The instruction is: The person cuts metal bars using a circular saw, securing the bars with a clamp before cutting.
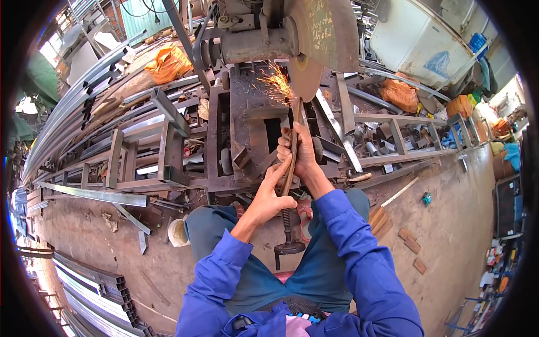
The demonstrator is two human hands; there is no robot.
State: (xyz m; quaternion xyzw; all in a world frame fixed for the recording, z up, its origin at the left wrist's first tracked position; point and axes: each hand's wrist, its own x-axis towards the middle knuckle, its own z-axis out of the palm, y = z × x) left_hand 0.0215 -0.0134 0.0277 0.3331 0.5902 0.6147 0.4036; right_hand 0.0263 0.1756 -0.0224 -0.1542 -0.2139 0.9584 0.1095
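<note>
A long, narrow metal bar [293, 143] points away from me, its far end at the abrasive disc [307, 78] of a cut-off saw [252, 48]. Orange sparks [277, 84] spray to the left from where they meet. My right hand [303, 150] is closed around the bar near its far end. Lower down, my left hand [267, 194] holds the near part, fingers stretched along it and thumb across. Below my hands, a threaded vise screw [287, 224] with a round crank wheel [289, 247] sticks out toward me between my knees.
A rusty steel frame [216, 151] carries the saw. Steel tubes [73, 123] are piled at the left, and black channel sections [101, 286] lie at lower left. On the floor at the right are wood pieces [409, 240] and a tape measure [426, 198]. A white bucket [178, 233] stands by my left knee.
</note>
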